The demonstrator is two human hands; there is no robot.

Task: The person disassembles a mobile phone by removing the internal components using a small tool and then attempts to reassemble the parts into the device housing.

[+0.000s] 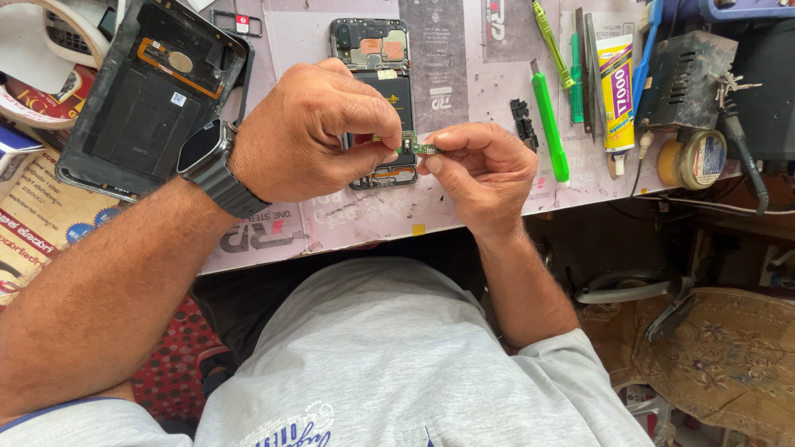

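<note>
Your left hand (310,124) and right hand (484,170) both pinch a small green circuit board (418,146) between fingertips, held above the opened black phone (377,74) on the bench (464,199). To your right lie a green plastic pry tool (549,124) and a yellow-labelled glue tube (617,95).
</note>
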